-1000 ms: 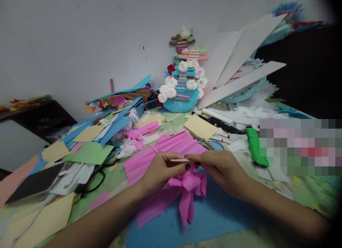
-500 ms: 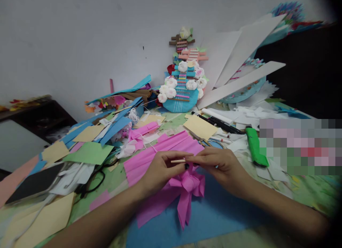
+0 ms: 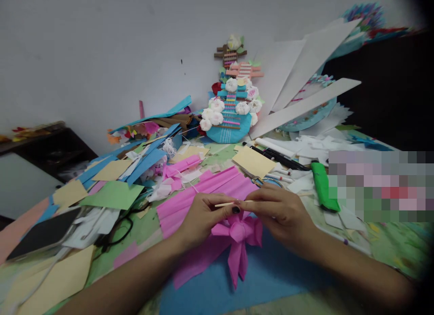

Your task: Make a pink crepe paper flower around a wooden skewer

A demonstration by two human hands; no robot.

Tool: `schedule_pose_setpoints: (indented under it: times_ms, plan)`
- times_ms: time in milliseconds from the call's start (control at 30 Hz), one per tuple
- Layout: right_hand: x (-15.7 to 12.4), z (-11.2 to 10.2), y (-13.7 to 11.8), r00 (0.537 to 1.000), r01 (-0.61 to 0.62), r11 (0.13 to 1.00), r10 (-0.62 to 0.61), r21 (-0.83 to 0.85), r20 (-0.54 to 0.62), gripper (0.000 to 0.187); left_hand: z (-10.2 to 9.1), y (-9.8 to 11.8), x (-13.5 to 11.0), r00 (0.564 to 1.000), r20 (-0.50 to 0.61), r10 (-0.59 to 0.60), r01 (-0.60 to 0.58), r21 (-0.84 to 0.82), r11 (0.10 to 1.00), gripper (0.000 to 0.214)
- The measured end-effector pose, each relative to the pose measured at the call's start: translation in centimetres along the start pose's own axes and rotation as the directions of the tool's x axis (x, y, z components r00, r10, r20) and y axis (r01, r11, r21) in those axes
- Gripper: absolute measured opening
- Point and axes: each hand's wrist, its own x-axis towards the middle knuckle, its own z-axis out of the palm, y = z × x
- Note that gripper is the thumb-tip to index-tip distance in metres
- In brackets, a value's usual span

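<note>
At the left a flat black panel lies among papers, and a green sheet lies near it. Pleated pink paper spreads over a blue sheet. Above them, the left hand pinches a slim pale stick between thumb and fingers. A knotted pink paper shape sits just below the fingertips, its tails pointing down. The right hand's fingers meet the stick; its thumb is hidden, so I cannot tell whether it pinches. More of the stick shows than half a second ago, reaching farther right. Scissors lie behind the right hand, then black markers, any print too small to read, and a green pouch.
</note>
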Motion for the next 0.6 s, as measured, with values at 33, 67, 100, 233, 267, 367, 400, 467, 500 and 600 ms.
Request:
schedule_pose_setpoints:
  times_ms: [33,67,100,233,267,367,400,467,500,600]
  plan:
    - [0.01,-0.09,-0.06,1.000,0.000,1.000,0.000,0.008,0.012,0.038,-0.03,-0.01,-0.02,1.000,-0.002,0.018,-0.018,0.019,1.000,0.012]
    - [0.03,-0.20,-0.13,1.000,-0.002,1.000,0.002,0.017,0.027,0.040,-0.06,-0.03,-0.06,0.999,-0.002,0.036,-0.036,0.039,0.999,0.011]
    - [0.04,-0.32,-0.20,0.999,-0.007,1.000,0.006,0.028,0.040,0.042,-0.07,-0.05,-0.11,0.999,-0.001,0.053,-0.053,0.058,0.997,0.011]
    - [0.13,-0.71,-0.47,0.997,-0.050,0.997,0.046,0.062,0.067,0.042,-0.03,-0.06,-0.24,0.995,-0.012,0.101,-0.099,0.115,0.988,0.014]
    - [0.15,-0.75,-0.51,0.996,-0.053,0.996,0.048,0.068,0.069,0.041,-0.01,-0.04,-0.25,0.994,-0.017,0.110,-0.107,0.132,0.985,0.015]
    - [0.21,-0.71,-0.59,0.996,-0.060,0.996,0.055,0.070,0.069,0.036,0.03,-0.02,-0.24,0.991,-0.032,0.130,-0.123,0.169,0.978,0.014]
    - [0.24,-0.66,-0.60,0.996,-0.073,0.995,0.069,0.062,0.062,0.035,0.04,-0.05,-0.24,0.991,-0.038,0.129,-0.120,0.170,0.978,0.012]
    - [0.32,-0.56,-0.65,0.990,-0.137,0.990,0.135,0.037,0.044,0.030,0.05,-0.14,-0.27,0.991,-0.038,0.126,-0.118,0.166,0.979,0.013]
    - [0.37,-0.53,-0.69,0.982,-0.188,0.982,0.187,0.022,0.040,0.028,0.07,-0.18,-0.30,0.991,-0.031,0.131,-0.123,0.170,0.978,0.015]
    - [0.54,-0.50,-0.84,0.934,-0.337,0.941,0.338,-0.033,0.112,0.023,0.14,-0.29,-0.39,0.986,0.003,0.168,-0.165,0.212,0.963,0.015]
